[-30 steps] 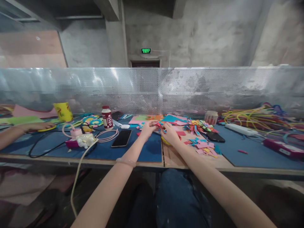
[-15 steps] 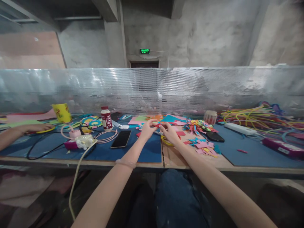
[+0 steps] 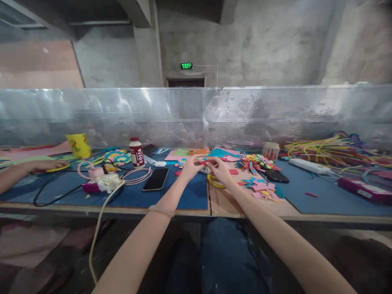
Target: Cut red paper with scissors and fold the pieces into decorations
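Between the fingertips of both hands is a small piece of red paper (image 3: 204, 162), raised a little above the table. My left hand (image 3: 191, 168) pinches its left side, and my right hand (image 3: 221, 170) pinches the right. Yellow-handled scissors (image 3: 216, 182) lie under my right hand, partly hidden by it. Behind the hands are coloured paper sheets (image 3: 225, 153), pink, blue, green and orange. To the right of my right hand sit a heap of folded paper strips (image 3: 255, 162) and a pile of small pink and blue paper scraps (image 3: 265, 190).
A black phone (image 3: 155, 179), a Costa bottle (image 3: 136, 153) and a power strip with cables (image 3: 107, 182) are on the left. Another person's hand (image 3: 39, 165) rests farther left. A second phone (image 3: 276, 176) and pipe cleaners (image 3: 324, 149) lie right. A perforated metal screen (image 3: 190, 118) stands behind.
My right hand's fingers have curled slightly more around the red paper. Otherwise both hands stay in nearly the same place.
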A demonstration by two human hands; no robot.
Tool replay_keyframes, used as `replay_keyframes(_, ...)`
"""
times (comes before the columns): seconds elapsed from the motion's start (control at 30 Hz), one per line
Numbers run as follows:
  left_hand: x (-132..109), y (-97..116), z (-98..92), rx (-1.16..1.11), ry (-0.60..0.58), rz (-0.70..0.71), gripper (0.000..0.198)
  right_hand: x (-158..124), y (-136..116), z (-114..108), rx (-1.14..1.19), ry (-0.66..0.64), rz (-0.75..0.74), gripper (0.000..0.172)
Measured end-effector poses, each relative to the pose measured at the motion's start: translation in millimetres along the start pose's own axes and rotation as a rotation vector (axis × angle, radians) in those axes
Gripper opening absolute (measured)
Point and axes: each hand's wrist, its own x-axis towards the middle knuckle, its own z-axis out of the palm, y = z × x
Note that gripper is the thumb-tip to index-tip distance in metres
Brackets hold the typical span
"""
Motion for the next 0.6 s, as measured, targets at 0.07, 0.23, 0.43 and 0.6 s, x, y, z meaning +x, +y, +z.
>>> replay_keyframes(0.07, 0.0, -1.6, 0.2, -0.009, -0.011, 0.003, 0.041, 0.8, 0.0, -0.3, -0.016, 0.013, -0.007, 0.019)
replay_keyframes(0.23, -0.6, -4.0, 1.5, -0.052, -0.082, -0.01, 0.048, 2.1, 0.9, -1.7, -0.008, 0.055, -0.005, 0.019)
replay_keyframes(0.43, -0.1, -5.9, 0.2, -0.065, -0.075, -0.026, 0.045, 1.4, -0.5, -2.7, 0.026, 0.026, 0.041, 0.019)
replay_keyframes(0.6, 1.5, -8.5, -0.9, -0.055, -0.02, -0.019, 0.046, 1.6, 0.7, -3.0, 0.012, -0.006, 0.016, 0.02)
